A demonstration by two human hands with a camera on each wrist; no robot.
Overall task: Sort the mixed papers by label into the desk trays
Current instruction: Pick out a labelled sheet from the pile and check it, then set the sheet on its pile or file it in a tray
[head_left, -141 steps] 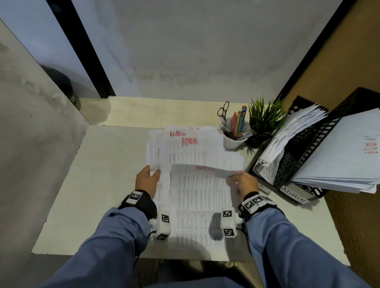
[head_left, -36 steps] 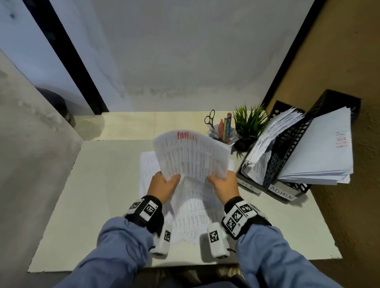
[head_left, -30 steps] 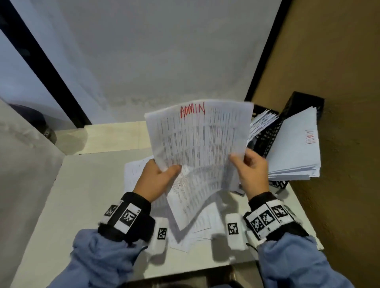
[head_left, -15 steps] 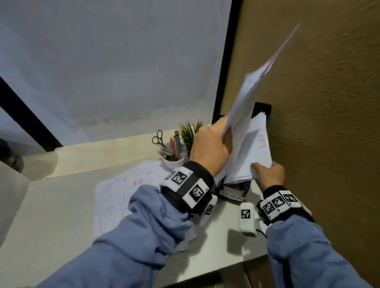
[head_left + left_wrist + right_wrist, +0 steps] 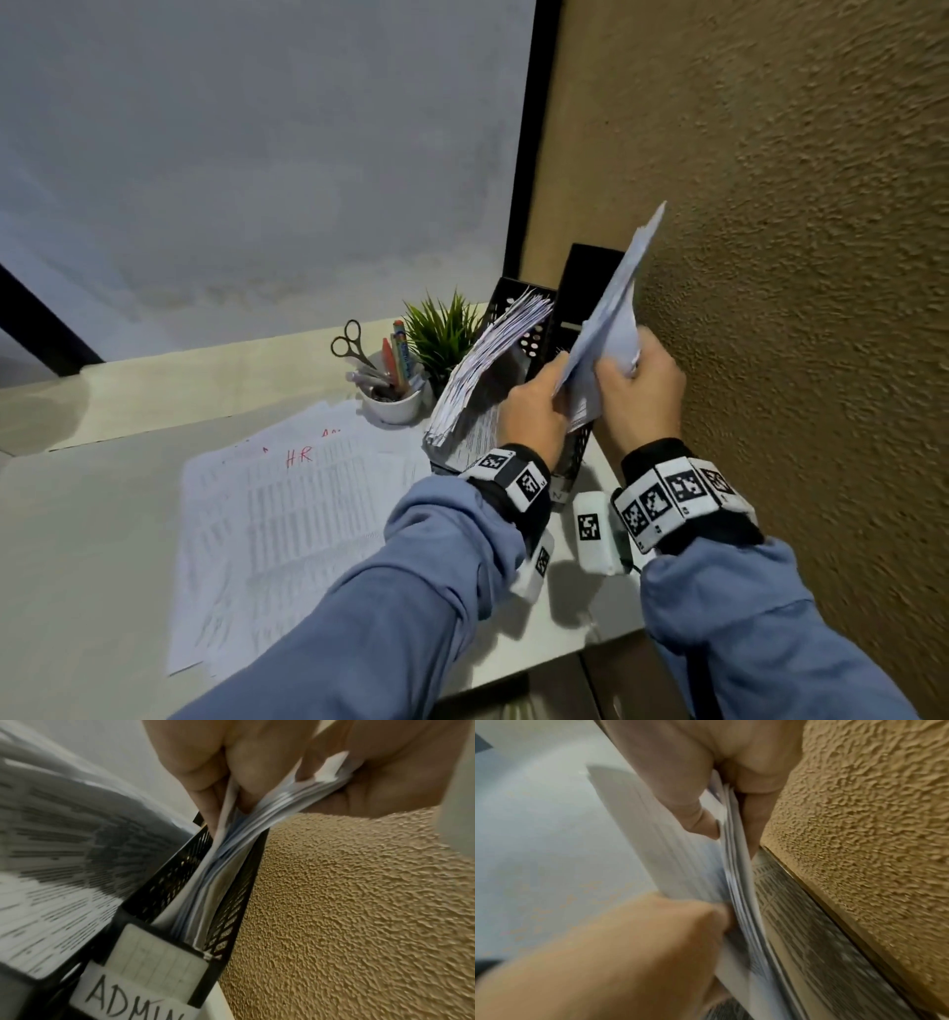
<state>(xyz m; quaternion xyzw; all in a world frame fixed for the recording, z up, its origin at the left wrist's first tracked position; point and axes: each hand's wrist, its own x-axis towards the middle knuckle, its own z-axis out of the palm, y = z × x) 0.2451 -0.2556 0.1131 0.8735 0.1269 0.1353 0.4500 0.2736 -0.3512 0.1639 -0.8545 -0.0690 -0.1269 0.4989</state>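
Papers (image 5: 608,329), thin white sheets, pinched upright in black mesh tray (image 5: 164,870).

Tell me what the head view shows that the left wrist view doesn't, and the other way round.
Only the head view shows the papers on the desk with HR in red, the pen cup, the scissors and the plant. Only the left wrist view shows the ADMIN label on the black tray. Both show the left hand and right hand gripping the paper stack over that tray.
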